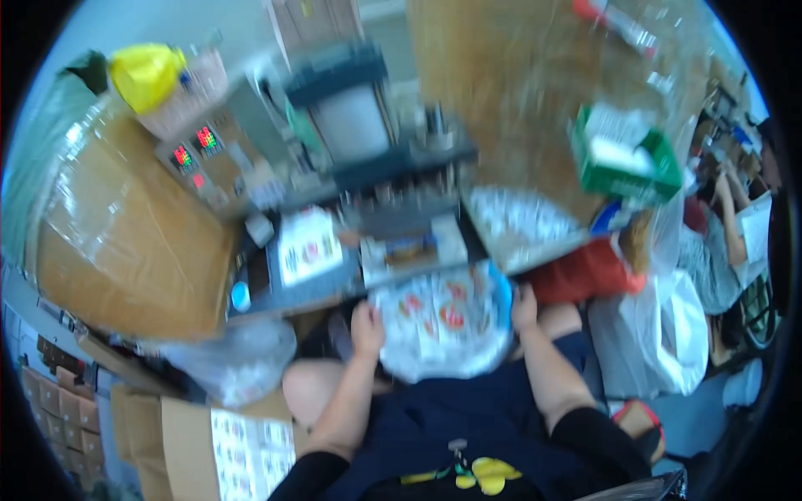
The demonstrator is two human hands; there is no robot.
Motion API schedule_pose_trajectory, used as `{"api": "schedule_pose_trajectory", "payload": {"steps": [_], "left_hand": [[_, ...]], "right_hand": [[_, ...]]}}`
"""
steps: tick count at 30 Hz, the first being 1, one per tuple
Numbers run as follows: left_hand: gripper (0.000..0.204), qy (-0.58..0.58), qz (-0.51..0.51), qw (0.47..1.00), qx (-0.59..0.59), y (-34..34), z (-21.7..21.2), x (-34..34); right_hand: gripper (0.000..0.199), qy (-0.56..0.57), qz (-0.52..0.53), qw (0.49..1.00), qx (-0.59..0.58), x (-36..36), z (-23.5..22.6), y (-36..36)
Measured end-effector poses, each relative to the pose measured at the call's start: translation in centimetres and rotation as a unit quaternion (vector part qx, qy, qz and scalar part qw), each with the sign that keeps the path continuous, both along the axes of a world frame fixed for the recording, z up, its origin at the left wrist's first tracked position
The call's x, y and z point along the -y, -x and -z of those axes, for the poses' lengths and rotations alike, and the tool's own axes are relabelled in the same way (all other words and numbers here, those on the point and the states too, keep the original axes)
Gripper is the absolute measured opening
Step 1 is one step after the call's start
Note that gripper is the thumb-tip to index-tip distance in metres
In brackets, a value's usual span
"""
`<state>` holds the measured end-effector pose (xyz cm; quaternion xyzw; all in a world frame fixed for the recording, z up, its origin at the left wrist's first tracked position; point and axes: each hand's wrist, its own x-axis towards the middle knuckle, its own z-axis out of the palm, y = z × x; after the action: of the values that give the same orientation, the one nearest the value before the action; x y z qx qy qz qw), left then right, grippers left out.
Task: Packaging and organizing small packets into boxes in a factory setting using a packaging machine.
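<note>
In my lap lies a rounded white bundle [434,321] of what look like printed sheets or stickers with red marks, a blue rim [502,299] showing on its right side. My left hand [367,330] closes on its left edge, and my right hand [524,307] on the blue-rimmed side; motion smears the fingers. Just beyond stands a press-like machine [405,184] with a pale plate [447,242] at its base. On the bench to its left lies a white printed sheet [307,246]. What the bundle rests in is partly hidden.
Large cardboard boxes [125,242] crowd the left. At right are a green box [625,159] with white contents, a red cloth or bag [576,271] and a white sack [656,334]. A control box [209,154] with red displays stands left. Another person [727,225] sits far right.
</note>
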<state>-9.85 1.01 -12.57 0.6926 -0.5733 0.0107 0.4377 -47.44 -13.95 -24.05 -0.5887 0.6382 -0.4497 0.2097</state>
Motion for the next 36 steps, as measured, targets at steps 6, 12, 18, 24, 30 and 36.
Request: {"api": "schedule_pose_trajectory", "payload": {"steps": [6,12,18,24,30,36], "left_hand": [[0.027,-0.061,-0.124,0.920,-0.366,-8.9,8.3,-3.8],[0.029,-0.046,0.067,0.543,-0.836,0.4,1.5,-1.5],[0.034,-0.362,0.247,0.671,-0.598,4.5,-0.6,-3.2],[0.021,-0.078,0.150,0.966,-0.193,6.3,-7.1,-6.5],[0.016,0.101,0.481,0.871,-0.020,14.0,-12.1,-5.3],[0.023,-0.139,0.349,0.883,-0.281,11.4,-7.6,-5.2]], "right_hand": [[0.014,-0.169,-0.090,0.971,0.144,-4.3,-7.1,-4.0],[0.010,-0.274,-0.252,0.846,0.380,-5.1,-9.9,-9.0],[0.019,-0.140,-0.614,0.777,0.014,-8.1,-9.0,-8.0],[0.017,-0.144,-0.417,0.891,0.105,-9.4,-8.6,-2.7],[0.019,0.036,-0.317,0.947,-0.023,-7.1,-9.6,-2.0],[0.011,0.030,-0.412,0.904,-0.108,-11.3,-13.9,-6.2]]}}
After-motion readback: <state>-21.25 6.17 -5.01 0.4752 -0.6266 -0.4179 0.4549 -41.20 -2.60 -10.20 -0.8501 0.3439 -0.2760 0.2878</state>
